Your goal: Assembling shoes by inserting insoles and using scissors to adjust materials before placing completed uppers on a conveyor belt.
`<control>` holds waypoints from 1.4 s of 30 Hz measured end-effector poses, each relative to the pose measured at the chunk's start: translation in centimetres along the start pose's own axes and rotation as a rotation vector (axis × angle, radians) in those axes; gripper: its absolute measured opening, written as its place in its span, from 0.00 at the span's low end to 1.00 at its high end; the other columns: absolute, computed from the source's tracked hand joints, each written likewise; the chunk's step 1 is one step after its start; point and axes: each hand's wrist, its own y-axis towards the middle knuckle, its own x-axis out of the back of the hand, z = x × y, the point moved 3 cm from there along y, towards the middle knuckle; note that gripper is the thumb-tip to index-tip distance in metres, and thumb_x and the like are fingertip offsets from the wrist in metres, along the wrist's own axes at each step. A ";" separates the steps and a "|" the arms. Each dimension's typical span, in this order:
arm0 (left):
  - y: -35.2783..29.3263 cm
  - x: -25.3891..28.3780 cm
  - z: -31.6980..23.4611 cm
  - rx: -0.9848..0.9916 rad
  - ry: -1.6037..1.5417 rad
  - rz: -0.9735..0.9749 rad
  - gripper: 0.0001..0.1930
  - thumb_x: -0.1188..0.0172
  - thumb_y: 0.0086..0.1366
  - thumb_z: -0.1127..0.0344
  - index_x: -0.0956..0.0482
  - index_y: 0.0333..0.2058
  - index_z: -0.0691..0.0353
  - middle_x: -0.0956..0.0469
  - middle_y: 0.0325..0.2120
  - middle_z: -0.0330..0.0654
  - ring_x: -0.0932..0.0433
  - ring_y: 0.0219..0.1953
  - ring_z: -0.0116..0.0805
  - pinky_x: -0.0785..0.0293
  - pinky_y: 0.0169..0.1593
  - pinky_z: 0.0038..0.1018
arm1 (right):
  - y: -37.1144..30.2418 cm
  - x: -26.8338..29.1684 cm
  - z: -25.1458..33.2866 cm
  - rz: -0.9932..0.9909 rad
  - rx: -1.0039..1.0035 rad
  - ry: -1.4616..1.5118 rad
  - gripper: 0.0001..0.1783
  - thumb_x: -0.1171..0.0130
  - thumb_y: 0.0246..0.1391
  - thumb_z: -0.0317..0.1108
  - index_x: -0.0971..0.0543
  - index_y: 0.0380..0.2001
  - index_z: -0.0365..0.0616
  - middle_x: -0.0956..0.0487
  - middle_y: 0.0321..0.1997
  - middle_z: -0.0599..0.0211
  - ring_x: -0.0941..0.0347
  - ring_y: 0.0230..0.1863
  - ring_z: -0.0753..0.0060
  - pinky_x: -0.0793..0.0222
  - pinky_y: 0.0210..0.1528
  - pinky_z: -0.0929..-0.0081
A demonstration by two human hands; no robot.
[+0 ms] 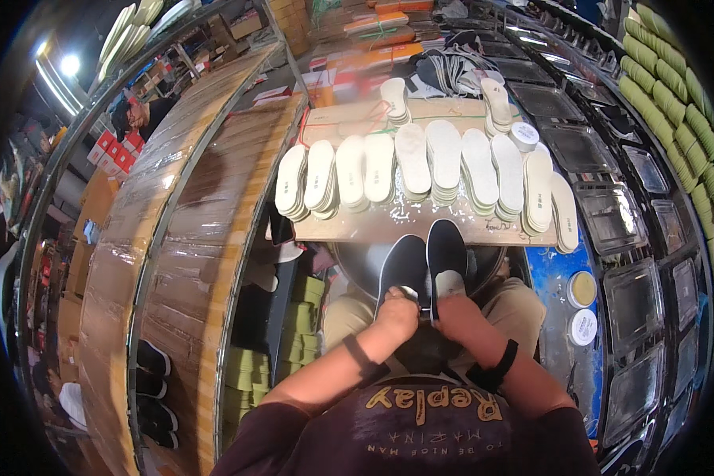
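Observation:
Two dark slip-on shoes with pale sole edges lie side by side over my lap, toes pointing away. My left hand (397, 314) is closed at the heel end of the left shoe (402, 258). At the heel opening of the right shoe (446, 242), my right hand (455, 311) is closed, its fingertips hidden. A pale insole end (450, 283) shows in that opening, just ahead of the right hand. Beyond the shoes, stacks of cream insoles (378, 170) stand in a row on a cardboard-covered board (420, 230).
At right, round tins (581, 289) sit on a blue surface (549, 274), beside a rack of dark trays (635, 305). A wrapped shelf rack (182, 230) runs along the left, with dark shoes (157, 397) low in it. Another person (139, 117) is far left.

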 end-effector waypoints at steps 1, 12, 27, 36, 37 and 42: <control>0.4 0.1 0.4 -0.093 -0.016 0.028 0.13 0.48 0.60 0.63 0.18 0.33 0.66 0.21 0.34 0.57 0.21 0.37 0.51 0.25 0.43 0.40 | -0.4 -0.6 0.3 0.055 -0.028 -0.009 0.12 0.42 0.44 0.36 0.22 0.27 0.37 0.22 0.30 0.51 0.24 0.37 0.49 0.28 0.42 0.57; 2.9 -0.2 2.8 0.026 -0.228 0.576 0.15 0.45 0.57 0.60 0.17 0.34 0.66 0.18 0.32 0.52 0.18 0.37 0.46 0.23 0.42 0.40 | -0.6 -3.3 -0.4 -0.161 0.244 -0.267 0.08 0.41 0.39 0.36 0.21 0.20 0.43 0.23 0.28 0.55 0.24 0.33 0.52 0.29 0.37 0.58; -0.5 -3.0 6.1 0.013 -0.769 -0.227 0.13 0.44 0.60 0.61 0.24 0.30 0.68 0.23 0.27 0.58 0.24 0.31 0.58 0.28 0.35 0.45 | -4.8 4.9 2.5 -0.511 0.344 0.180 0.04 0.42 0.47 0.34 0.22 0.26 0.47 0.21 0.30 0.58 0.24 0.33 0.51 0.30 0.35 0.56; 2.6 17.4 37.8 0.418 -0.518 -0.918 0.07 0.50 0.61 0.76 0.23 0.32 0.66 0.23 0.23 0.46 0.24 0.24 0.38 0.27 0.28 0.32 | -9.9 0.9 -5.7 -0.369 -0.196 0.208 0.14 0.46 0.54 0.39 0.22 0.40 0.45 0.22 0.39 0.53 0.26 0.44 0.51 0.32 0.47 0.59; 3.1 19.1 40.8 0.393 -0.787 -1.167 0.07 0.52 0.62 0.77 0.24 0.35 0.65 0.23 0.24 0.43 0.25 0.24 0.33 0.28 0.27 0.29 | -10.3 0.9 -4.9 -0.256 -0.193 0.154 0.14 0.46 0.54 0.38 0.22 0.41 0.44 0.22 0.39 0.53 0.27 0.44 0.49 0.32 0.47 0.59; 5.6 15.2 38.5 0.244 -0.808 -1.161 0.08 0.52 0.66 0.73 0.24 0.40 0.63 0.24 0.26 0.38 0.27 0.24 0.24 0.30 0.27 0.21 | -10.7 2.5 -3.4 -0.231 -0.217 0.149 0.14 0.47 0.54 0.36 0.22 0.41 0.40 0.22 0.41 0.50 0.28 0.44 0.47 0.32 0.48 0.58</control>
